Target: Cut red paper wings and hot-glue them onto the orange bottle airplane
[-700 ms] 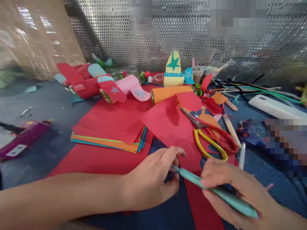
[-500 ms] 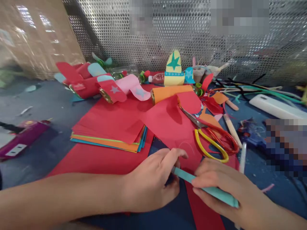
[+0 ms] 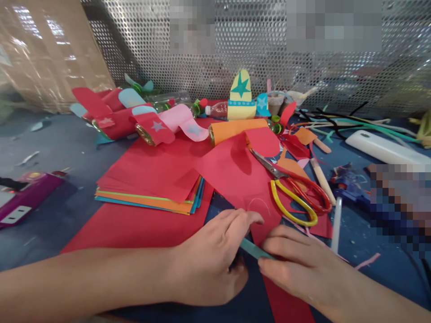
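Observation:
A narrow teal strip (image 3: 253,249), which looks like folded paper, runs between my two hands near the front of the table. My left hand (image 3: 213,258) is closed around its left end, and that end is hidden by the fingers. The strip's other end disappears under my right hand (image 3: 299,264), whose fingers are pinched on it. Beneath the hands lies a cut piece of red paper (image 3: 229,166) with a faint pale curve drawn on it. Scissors (image 3: 286,186) with one yellow and one red handle rest on the red paper just beyond my right hand.
Left of centre is a stack of coloured paper (image 3: 148,179). Behind it stand a paper-covered bottle plane (image 3: 117,119), an orange-wrapped bottle (image 3: 239,130) and a yellow-wrapped bottle (image 3: 241,110). A blue glue gun (image 3: 353,190) and white glue stick (image 3: 336,224) lie right; a purple power strip (image 3: 30,195) lies left.
My right hand has shifted slightly left and turned over the teal strip, covering its right part, which showed before. My left hand has stayed nearly in place. The view has shifted slightly.

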`<state>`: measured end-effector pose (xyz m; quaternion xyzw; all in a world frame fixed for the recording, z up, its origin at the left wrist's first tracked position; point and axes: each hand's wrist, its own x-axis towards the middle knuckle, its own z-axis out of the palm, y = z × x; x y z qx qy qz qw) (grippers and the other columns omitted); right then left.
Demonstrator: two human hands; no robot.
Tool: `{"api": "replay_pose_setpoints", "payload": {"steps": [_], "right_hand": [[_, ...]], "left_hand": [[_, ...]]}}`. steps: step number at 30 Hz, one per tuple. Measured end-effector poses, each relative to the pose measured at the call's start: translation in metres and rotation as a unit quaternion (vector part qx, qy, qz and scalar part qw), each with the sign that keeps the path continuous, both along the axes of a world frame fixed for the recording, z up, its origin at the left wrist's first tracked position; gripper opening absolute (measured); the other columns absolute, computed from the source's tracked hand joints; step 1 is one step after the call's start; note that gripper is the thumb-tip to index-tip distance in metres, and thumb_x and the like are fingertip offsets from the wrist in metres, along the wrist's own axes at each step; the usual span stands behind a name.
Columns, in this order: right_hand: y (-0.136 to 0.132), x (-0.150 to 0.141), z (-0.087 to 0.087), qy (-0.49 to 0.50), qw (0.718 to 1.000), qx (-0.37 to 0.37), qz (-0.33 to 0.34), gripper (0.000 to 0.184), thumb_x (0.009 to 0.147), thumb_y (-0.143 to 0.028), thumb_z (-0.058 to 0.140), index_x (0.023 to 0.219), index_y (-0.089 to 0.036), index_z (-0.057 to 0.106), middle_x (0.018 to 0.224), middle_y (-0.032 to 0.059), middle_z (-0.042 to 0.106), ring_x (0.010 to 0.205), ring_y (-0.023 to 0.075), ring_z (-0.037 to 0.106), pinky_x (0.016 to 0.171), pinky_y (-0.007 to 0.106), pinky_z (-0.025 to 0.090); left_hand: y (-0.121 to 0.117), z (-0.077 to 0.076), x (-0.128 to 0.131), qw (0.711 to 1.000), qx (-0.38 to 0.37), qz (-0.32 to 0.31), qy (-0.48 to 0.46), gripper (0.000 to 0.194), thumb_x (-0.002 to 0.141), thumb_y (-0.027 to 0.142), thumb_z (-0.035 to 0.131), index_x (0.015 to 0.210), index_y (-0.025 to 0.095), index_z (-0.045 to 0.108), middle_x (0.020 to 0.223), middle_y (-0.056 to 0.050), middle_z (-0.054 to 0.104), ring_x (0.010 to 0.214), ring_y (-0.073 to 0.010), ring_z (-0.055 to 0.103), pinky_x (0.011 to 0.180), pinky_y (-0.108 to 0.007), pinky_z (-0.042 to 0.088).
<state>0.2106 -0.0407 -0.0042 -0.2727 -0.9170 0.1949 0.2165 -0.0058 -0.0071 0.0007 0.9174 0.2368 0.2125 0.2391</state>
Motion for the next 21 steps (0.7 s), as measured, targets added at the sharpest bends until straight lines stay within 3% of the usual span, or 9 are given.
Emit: {"api": "replay_pose_setpoints", "payload": {"steps": [5,10,14,17,21], "right_hand": [[0.000,-0.004,0.000,-0.006,0.999,0.039,0.005,0.027,0.099,-0.011,0.034,0.101,-0.016,0.060,0.089,0.0057,0.059,0.085,0.0148,0.052,0.080,0.026,0.047],[0.004,-0.012,0.011,-0.010,0.999,0.047,0.006,0.042,0.101,-0.014,0.023,0.090,-0.013,0.063,0.078,0.0059,0.059,0.078,0.0158,0.051,0.077,0.025,0.048],[0.006,-0.010,0.021,0.013,0.997,0.068,-0.035,0.026,0.098,-0.016,0.037,0.087,-0.017,0.060,0.071,0.0019,0.060,0.065,0.0139,0.050,0.063,0.024,0.046],[0.010,0.000,0.028,0.070,0.984,0.121,-0.114,0.011,0.093,-0.014,0.047,0.094,-0.020,0.055,0.072,-0.0008,0.063,0.064,0.0127,0.054,0.063,0.024,0.047],[0.023,0.022,0.031,0.053,0.924,0.158,-0.345,0.004,0.090,-0.019,0.054,0.090,-0.022,0.057,0.079,0.0013,0.066,0.073,0.0154,0.063,0.070,0.025,0.051]], "left_hand": [[0.000,-0.002,-0.002,1.000,0.000,-0.002,0.014,0.064,0.069,0.007,0.047,0.129,0.010,0.025,0.119,-0.020,0.052,0.114,-0.0323,0.051,0.094,-0.047,0.049],[0.001,0.000,-0.002,1.000,-0.025,0.003,0.009,0.065,0.068,0.005,0.047,0.129,0.014,0.025,0.119,-0.018,0.051,0.116,-0.0316,0.050,0.096,-0.048,0.047],[0.007,0.009,0.002,0.996,-0.087,0.025,-0.026,0.055,0.070,0.007,0.051,0.121,0.017,0.035,0.107,-0.011,0.054,0.101,-0.0235,0.057,0.084,-0.037,0.053],[0.015,0.012,0.004,0.990,-0.095,0.088,-0.054,0.043,0.079,0.015,0.053,0.120,0.018,0.038,0.099,-0.007,0.054,0.086,-0.0183,0.057,0.075,-0.032,0.053],[0.024,0.010,0.001,0.988,-0.006,0.152,-0.040,0.040,0.086,0.017,0.049,0.124,0.017,0.038,0.101,-0.009,0.056,0.091,-0.0199,0.056,0.080,-0.035,0.051]]}}
